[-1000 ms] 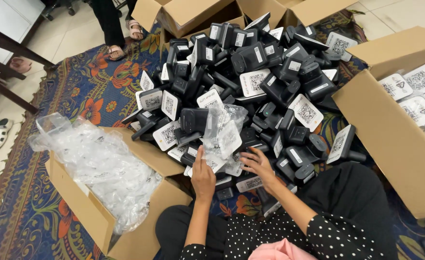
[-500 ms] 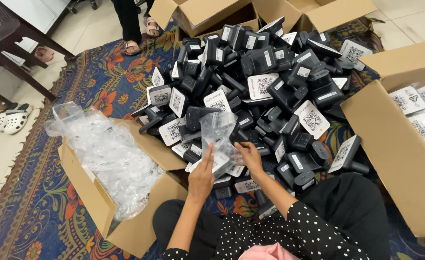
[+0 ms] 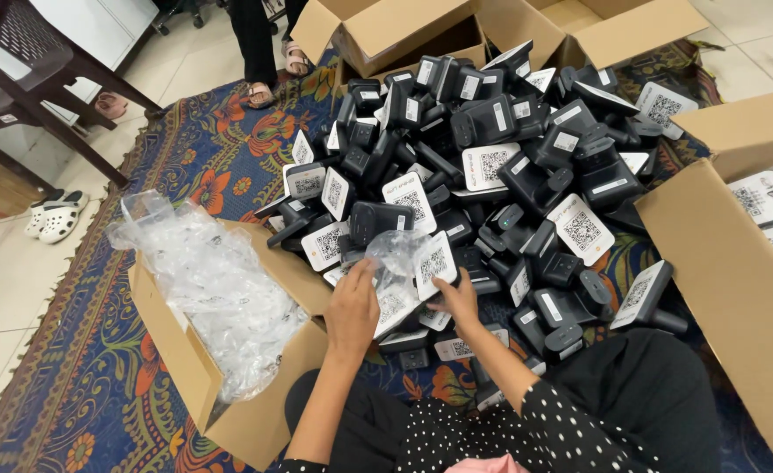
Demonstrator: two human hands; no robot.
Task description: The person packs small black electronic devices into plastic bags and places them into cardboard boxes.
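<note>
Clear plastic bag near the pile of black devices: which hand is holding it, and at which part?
Both: left hand grips the clear plastic bag's left edge; right hand its lower right side.

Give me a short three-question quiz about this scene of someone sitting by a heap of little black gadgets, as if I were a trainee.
1. True or false: both hands grip the crinkly clear plastic bag.
2. What fills the open brown cardboard box beside the left hand?
A. Clear plastic bags
B. Shoes
C. Books
3. What lies under the pile of black plastic devices with white square-code labels?

Key
1. True: the left hand and the right hand both hold it, and a white-labelled device shows inside.
2. A.
3. A patterned blue rug with orange flowers.
</note>
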